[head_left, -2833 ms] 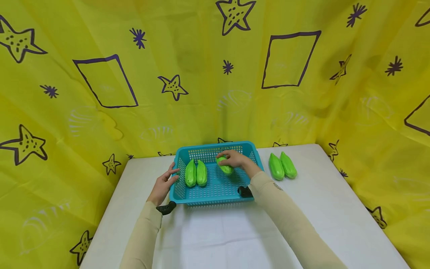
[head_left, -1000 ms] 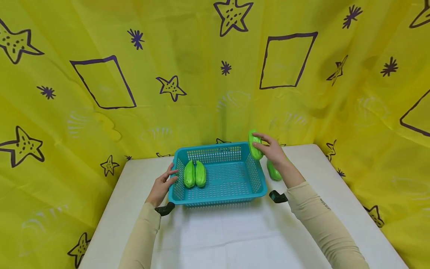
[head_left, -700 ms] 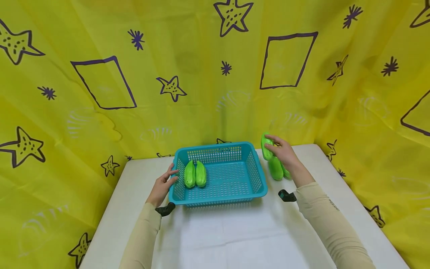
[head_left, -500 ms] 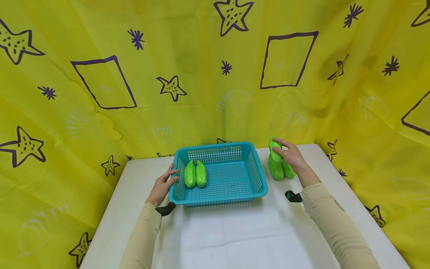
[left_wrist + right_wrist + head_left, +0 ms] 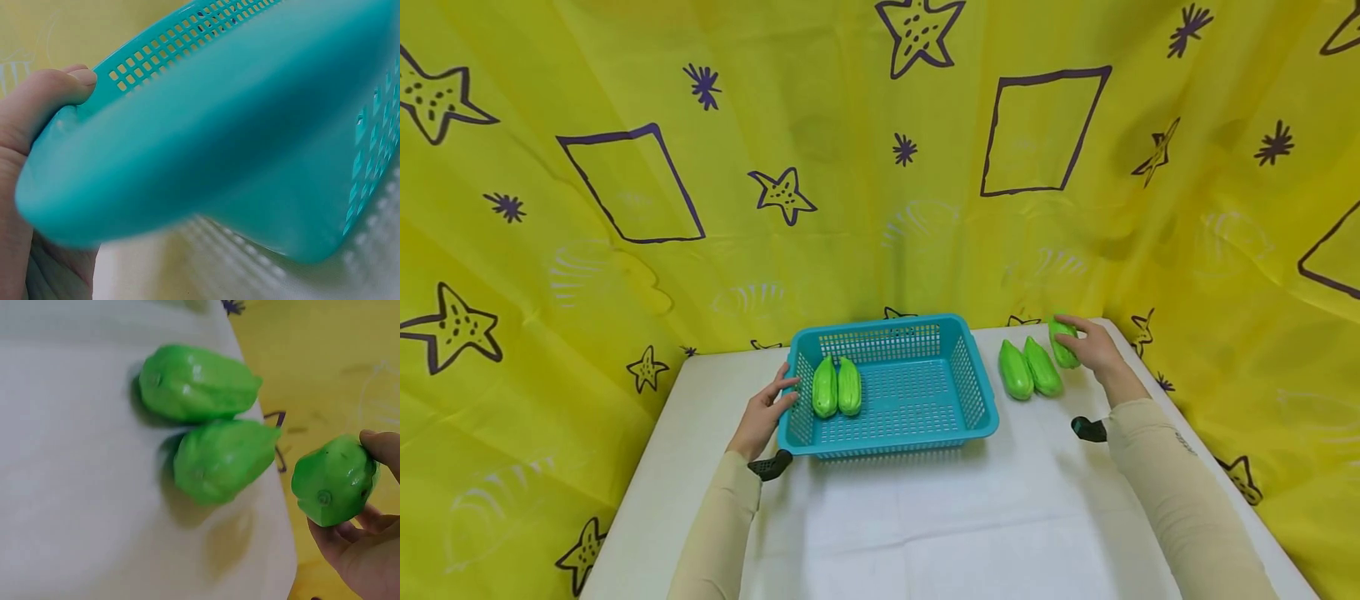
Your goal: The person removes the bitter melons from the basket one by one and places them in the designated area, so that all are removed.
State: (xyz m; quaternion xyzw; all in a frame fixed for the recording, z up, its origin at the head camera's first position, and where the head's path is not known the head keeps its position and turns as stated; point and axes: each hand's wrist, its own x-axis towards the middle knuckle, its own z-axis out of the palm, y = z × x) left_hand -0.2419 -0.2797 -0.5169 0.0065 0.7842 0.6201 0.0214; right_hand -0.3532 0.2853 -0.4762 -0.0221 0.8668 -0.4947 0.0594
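Observation:
My right hand [image 5: 1092,343] grips a green ribbed fruit [image 5: 334,481] between thumb and fingers, over the back right of the table. In the right wrist view it is beside two matching fruits, a nearer one [image 5: 222,459] and a farther one [image 5: 194,384], which lie side by side on the white cloth. My left hand [image 5: 762,414] holds the left rim of a turquoise plastic basket [image 5: 880,450], a digit hooked over the edge in the left wrist view. Inside the basket at its left lie two more green fruits, one [image 5: 824,388] next to another [image 5: 849,387].
Yellow curtain [image 5: 850,250] with drawn stars and frames surrounds the table [image 5: 925,533] at the back and sides. The basket stands near the back edge. The loose fruits lie to its right.
My right hand has lifted the fruit out of the basket and carried it right, past the two fruits on the table. My left hand stays at the basket rim.

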